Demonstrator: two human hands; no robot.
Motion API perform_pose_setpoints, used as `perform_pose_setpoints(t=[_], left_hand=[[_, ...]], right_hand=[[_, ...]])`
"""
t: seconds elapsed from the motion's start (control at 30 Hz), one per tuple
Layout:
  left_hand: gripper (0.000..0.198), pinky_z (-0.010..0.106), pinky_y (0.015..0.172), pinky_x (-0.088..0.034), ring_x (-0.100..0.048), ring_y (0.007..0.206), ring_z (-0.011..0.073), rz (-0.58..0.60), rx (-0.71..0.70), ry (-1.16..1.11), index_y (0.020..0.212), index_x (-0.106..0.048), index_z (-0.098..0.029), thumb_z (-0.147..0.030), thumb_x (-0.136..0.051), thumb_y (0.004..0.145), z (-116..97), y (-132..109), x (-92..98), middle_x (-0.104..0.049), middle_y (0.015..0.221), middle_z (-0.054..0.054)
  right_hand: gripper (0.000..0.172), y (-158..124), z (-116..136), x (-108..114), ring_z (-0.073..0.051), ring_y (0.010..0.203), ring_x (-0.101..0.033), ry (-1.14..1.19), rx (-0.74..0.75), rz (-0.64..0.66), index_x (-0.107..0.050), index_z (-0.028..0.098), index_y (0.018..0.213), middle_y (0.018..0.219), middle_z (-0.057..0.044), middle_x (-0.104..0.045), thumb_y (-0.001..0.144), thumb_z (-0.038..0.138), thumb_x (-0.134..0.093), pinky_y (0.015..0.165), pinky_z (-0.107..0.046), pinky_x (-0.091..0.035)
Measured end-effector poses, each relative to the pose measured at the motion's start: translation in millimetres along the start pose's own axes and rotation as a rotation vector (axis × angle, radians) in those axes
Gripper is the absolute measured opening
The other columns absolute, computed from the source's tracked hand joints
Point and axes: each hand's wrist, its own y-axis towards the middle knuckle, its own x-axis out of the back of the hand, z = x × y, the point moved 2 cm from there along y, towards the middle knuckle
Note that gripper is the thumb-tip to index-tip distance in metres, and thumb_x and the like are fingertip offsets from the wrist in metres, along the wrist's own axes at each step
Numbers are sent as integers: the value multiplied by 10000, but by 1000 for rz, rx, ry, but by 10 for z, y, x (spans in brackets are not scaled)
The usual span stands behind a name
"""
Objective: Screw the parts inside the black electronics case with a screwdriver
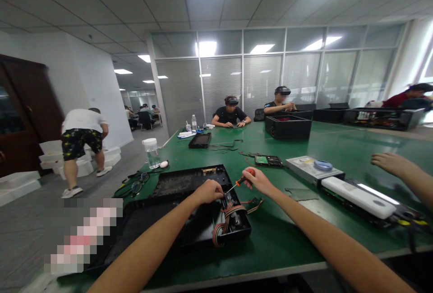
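Observation:
My right hand (260, 181) grips a screwdriver (241, 180) by its orange-and-black handle. Its thin shaft slants down to the left, toward an open black metal case (192, 232). At the tip, my left hand (210, 191) is closed in a pinch by the case's right side; whatever its fingers hold is hidden. Just below that hand, a bundle of striped ribbon cable (233, 210) runs over the case's right end and hangs past its front edge. A brass-coloured piece (209, 171) lies at the back of the black casing.
The green table (270, 243) bears a circuit board (267, 160), a silver box (309, 169) with a blue tape roll, and a white elongated device (358, 197). A clear jar (152, 154) and glasses stand left. Another person's hand (389, 164) reaches in at right; several people work beyond.

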Motion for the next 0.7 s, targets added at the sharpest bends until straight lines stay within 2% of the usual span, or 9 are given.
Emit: perform_pose_setpoints(t=[0.13,0.23,0.33,0.5,0.7], left_hand=[[197,196,594,-378,-537,613,116,-4,13,-85,781,-642,-141,-287,-510,766,3,-19,40,-608,691,15],[247,203,540,-388,-530,553,112,13,99,-217,873,-584,-128,-307,-424,818,20,-33,25,-578,690,7],[234,201,573,-396,-535,634,120,-13,71,-211,862,-552,-133,-308,-399,835,6,-25,4,-565,732,6],[200,202,660,-379,-522,757,133,7,-13,-35,816,-550,-147,-255,-384,845,-70,8,-14,-576,795,18],[227,230,704,-379,-544,794,168,13,10,102,823,-571,-159,-268,-375,856,-97,10,-27,-603,818,45]], right_hand=[[367,-1,42,65,-94,396,-476,9,21,-32,-477,163,773,495,34,-530,736,527,-481,378,-199,-376],[370,12,76,218,-88,369,-449,21,56,-158,-480,166,764,479,37,-512,737,535,-476,349,-193,-348],[372,31,65,319,-81,347,-421,25,60,-237,-482,169,753,468,39,-497,743,541,-468,332,-190,-325],[384,33,11,233,-86,352,-429,-49,31,-173,-490,168,756,466,37,-502,738,551,-467,330,-188,-316],[374,3,31,165,-89,359,-444,-88,36,-128,-513,163,782,465,36,-522,744,533,-467,353,-194,-334]])
